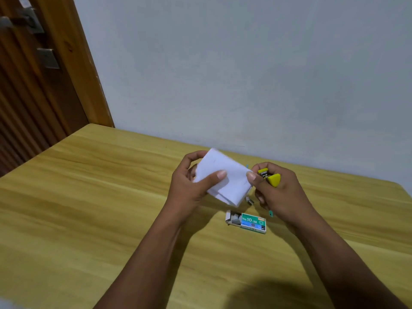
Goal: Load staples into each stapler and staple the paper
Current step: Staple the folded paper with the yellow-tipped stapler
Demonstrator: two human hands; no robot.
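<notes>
A folded white paper (pixel 223 177) is held above the table, pinched between the thumb and fingers of my left hand (pixel 189 186). My right hand (pixel 276 192) grips a small yellow stapler (pixel 269 177), and its thumb touches the paper's right edge. Below the hands an open green staple box (pixel 247 221) marked No.10-1M lies on the table, grey staples showing at its left end. A loose strip of staples (pixel 249 201) lies under the paper. Bits of a teal stapler (pixel 270 213) peek out behind my right hand; most of it is hidden.
The wooden table (pixel 100 208) stands against a pale wall (pixel 245 63). A brown wooden door and frame (pixel 44 74) stand at the left, past the table's left edge. The table's far right corner is near the frame's right side.
</notes>
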